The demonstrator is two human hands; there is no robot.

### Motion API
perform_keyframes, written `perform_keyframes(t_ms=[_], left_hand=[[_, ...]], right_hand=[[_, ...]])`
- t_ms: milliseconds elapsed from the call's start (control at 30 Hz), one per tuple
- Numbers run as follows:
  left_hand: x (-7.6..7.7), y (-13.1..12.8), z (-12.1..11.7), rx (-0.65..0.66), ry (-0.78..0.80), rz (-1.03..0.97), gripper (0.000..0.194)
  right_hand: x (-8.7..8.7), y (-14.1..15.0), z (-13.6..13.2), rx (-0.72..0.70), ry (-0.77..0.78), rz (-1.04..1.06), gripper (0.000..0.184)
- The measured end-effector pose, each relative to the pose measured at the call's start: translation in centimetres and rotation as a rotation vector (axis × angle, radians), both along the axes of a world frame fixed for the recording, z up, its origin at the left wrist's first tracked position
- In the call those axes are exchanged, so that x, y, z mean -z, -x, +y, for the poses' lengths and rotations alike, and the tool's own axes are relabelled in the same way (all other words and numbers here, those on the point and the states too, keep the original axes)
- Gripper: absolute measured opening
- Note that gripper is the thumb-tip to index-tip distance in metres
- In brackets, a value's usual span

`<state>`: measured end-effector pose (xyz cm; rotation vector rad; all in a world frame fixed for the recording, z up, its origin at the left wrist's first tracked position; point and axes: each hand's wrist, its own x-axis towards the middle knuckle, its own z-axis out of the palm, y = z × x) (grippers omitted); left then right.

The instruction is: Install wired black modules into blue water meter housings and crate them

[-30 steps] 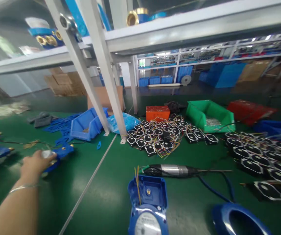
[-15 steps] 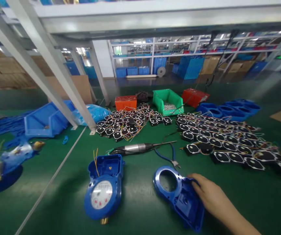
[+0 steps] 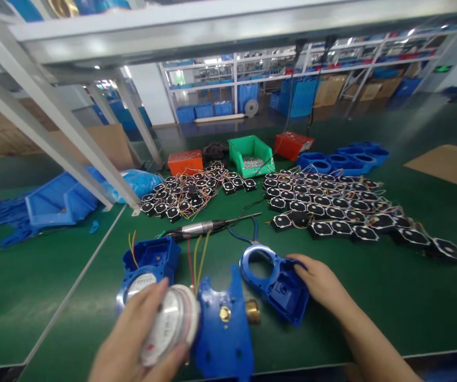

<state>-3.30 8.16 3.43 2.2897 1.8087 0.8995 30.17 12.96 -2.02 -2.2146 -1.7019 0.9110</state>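
Observation:
My left hand (image 3: 131,334) is closed around the round, clear-capped dial of a water meter (image 3: 169,323), somewhat blurred. Its blue plate-like body (image 3: 223,337) is tipped on edge, with a brass fitting (image 3: 252,312) on the right and red and yellow wires rising from it. Fingers of my right hand (image 3: 319,277) grip the edge of a blue housing cover (image 3: 290,292) with a round ring opening. Behind my left hand stands another blue-cased water meter (image 3: 152,255), partly hidden, with thin wires sticking up from its open compartment.
An electric screwdriver (image 3: 197,228) and blue-handled pliers (image 3: 242,236) lie beyond the cover. Rows of black wired modules (image 3: 324,201) cover the right, with another cluster (image 3: 184,193) at centre-left. Behind stand a green bin (image 3: 252,156) of small parts and blue rings (image 3: 343,162). Metal posts (image 3: 77,132) rise on the left.
My left hand has come from the far left edge to the centre with the water meter. My right hand still holds the housing cover. The view has shifted.

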Motion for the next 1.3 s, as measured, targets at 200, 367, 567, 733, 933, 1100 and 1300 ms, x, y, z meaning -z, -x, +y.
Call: perform_keyframes(t_ms=[200, 367, 567, 733, 933, 1100, 1300], left_hand=[[4.3, -5.4, 0.0, 0.046, 0.156, -0.010, 0.048], [6.0, -6.6, -0.1, -0.037, 0.161, 0.045, 0.052], [4.6, -5.3, 1.7, 0.043, 0.348, 0.046, 0.049], [2.3, -5.8, 7.4, 0.064, 0.671, -0.006, 0.028], [2.1, -8.3, 10.7, 0.278, 0.789, -0.122, 0.015], [0.7, -9.7, 9.6, 0.382, 0.782, -0.150, 0.007], [-0.1, -11.1, 8.1, 0.314, 0.731, -0.087, 0.007]], right_hand=[[-0.1, -3.8, -1.1, 0.156, -0.054, 0.096, 0.037], [0.4, -4.5, -1.6, 0.355, -0.106, 0.406, 0.041], [-0.9, -2.6, -1.5, 0.592, 0.101, 1.042, 0.054], [-0.5, -1.3, -0.9, 0.688, 0.083, 1.311, 0.048], [0.4, -0.6, -0.6, 0.785, 0.116, 1.416, 0.044], [0.5, -0.6, -0.7, 0.849, 0.080, 1.355, 0.046], [-0.2, -0.2, -0.6, 0.884, 0.083, 1.407, 0.042]])
